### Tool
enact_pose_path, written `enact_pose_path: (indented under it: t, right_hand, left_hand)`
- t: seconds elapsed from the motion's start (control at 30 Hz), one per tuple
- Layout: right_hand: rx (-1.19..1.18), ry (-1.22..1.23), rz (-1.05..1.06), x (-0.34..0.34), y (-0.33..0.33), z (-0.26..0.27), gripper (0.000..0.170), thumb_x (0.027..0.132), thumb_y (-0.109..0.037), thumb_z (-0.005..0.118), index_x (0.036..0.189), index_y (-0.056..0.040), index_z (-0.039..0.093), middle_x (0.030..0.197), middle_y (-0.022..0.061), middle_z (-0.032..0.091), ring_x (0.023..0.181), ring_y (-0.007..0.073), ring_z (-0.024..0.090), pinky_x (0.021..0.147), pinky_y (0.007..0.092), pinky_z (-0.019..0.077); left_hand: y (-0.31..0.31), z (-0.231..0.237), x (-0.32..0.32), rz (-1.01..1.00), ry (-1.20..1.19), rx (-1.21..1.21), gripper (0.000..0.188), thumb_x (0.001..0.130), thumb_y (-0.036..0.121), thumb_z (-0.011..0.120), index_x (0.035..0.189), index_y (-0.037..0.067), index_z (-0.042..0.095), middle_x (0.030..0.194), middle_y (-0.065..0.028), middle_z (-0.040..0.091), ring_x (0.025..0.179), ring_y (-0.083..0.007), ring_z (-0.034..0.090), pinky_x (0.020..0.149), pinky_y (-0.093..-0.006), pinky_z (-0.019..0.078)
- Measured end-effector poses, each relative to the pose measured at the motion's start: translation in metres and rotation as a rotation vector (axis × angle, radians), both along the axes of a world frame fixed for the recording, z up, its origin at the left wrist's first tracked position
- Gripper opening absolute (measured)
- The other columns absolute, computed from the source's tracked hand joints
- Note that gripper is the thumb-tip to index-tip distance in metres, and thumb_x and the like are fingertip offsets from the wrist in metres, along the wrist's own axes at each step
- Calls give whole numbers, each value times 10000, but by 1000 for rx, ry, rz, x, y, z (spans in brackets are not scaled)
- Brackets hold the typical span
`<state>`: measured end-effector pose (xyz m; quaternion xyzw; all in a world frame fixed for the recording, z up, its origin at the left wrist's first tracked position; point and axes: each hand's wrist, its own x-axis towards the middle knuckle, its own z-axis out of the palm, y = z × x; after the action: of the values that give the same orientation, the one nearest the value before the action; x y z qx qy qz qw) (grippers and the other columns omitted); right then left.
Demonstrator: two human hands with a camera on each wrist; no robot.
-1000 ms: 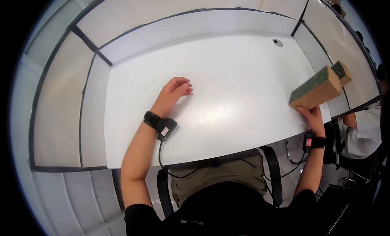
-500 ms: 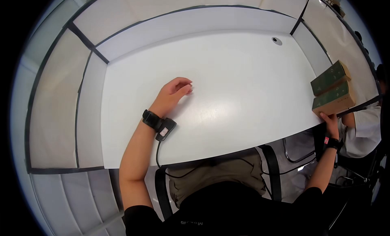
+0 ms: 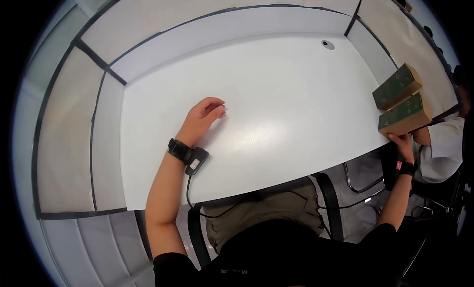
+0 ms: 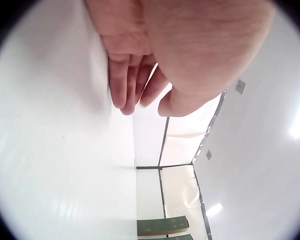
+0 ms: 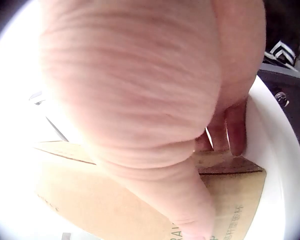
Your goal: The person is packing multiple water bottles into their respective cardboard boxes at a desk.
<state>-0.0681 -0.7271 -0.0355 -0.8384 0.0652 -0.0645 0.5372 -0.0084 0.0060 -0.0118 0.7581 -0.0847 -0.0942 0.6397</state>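
Near the desk's right end, my right hand (image 3: 404, 146) grips the lower end of a green and brown cardboard box (image 3: 405, 116). The right wrist view has the thumb lying along the printed brown side (image 5: 130, 210) and the fingers round another edge. Just behind it is a second, similar green box (image 3: 397, 87), upright, with a narrow gap between the two. My left hand (image 3: 201, 118) rests on the white desk left of the middle, loosely curled and holding nothing.
White and beige partitions (image 3: 237, 25) with dark frames enclose the desk (image 3: 276, 89) at the back and sides. A round cable hole (image 3: 328, 45) lies in the far right corner. Another person's light sleeve (image 3: 447, 141) is beyond the right edge. A cable runs from my left wrist camera.
My right hand has moved right with the box, bringing it from in front of the second box to beside it. The left hand has stayed almost in place; the head view has shifted slightly.
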Motion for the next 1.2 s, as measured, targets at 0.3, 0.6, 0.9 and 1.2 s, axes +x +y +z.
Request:
enact_pose_path:
  t: [0.3, 0.6, 0.9, 1.2]
  right_hand:
    - [258, -169, -25, -26, 6, 1, 555, 876, -51, 656, 1408, 11, 509, 1361, 87, 589, 1243, 209, 553, 1068, 327, 413]
    - [253, -224, -406, -54, -119, -51, 481, 1053, -253, 520, 1506, -129, 420, 1413, 163, 518, 1260, 267, 580, 1019, 363, 484]
    - [-354, -15, -15, 21, -250, -62, 757, 911, 11, 650, 1571, -83, 292, 1536, 126, 418, 1376, 292, 481, 987, 373, 527]
    - [417, 0, -489, 43, -174, -7, 427, 1015, -235, 543, 1409, -79, 492, 1259, 45, 602, 1000, 125, 621, 791, 214, 523]
  left_hand:
    - [-3, 2, 1, 11, 1, 2, 243, 1031, 142, 588, 1219, -11, 604, 1120, -92, 674, 1064, -180, 657, 983, -315, 513]
    - [-1, -3, 1, -11, -12, 8, 255, 1025, 146, 602, 1224, -12, 604, 1139, -82, 668, 1051, -167, 651, 971, -304, 509]
    - [-3, -3, -1, 13, 11, -19, 264, 1028, 180, 605, 1234, 15, 619, 1157, -60, 656, 1081, -159, 641, 989, -307, 509]
    - [-5, -3, 1, 16, 14, 17, 247, 1032, 186, 604, 1221, 29, 627, 1159, -51, 658, 1084, -153, 642, 994, -307, 504]
